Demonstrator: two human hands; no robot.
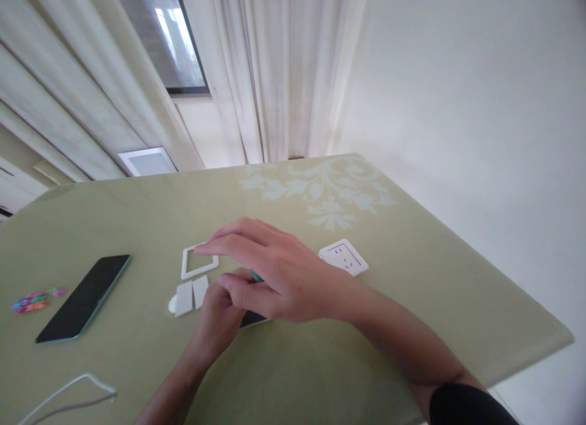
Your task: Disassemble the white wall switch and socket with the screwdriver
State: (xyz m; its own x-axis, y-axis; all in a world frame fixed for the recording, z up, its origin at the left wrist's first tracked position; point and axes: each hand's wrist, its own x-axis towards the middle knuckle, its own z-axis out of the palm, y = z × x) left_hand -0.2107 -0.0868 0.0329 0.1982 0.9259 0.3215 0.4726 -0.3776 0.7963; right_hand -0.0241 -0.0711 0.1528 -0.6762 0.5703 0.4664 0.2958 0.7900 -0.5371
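My right hand (270,272) reaches left across the table, fingers together, pinching something with a small green end that I cannot make out. My left hand (218,315) is curled beneath it, pressing on a dark flat piece (253,319) that is mostly hidden. Just beyond my fingertips lies a white square frame (198,261). Two small white rocker plates (191,294) lie beside my left hand, with a small round white part at their left edge. A white wall socket (343,257) rests to the right of my right wrist.
A black phone (85,297) lies at the left of the green tablecloth (412,303). Colourful small bits (34,300) sit near the left edge. A white cable (68,394) curves at the bottom left. Curtains and a wall stand behind the table.
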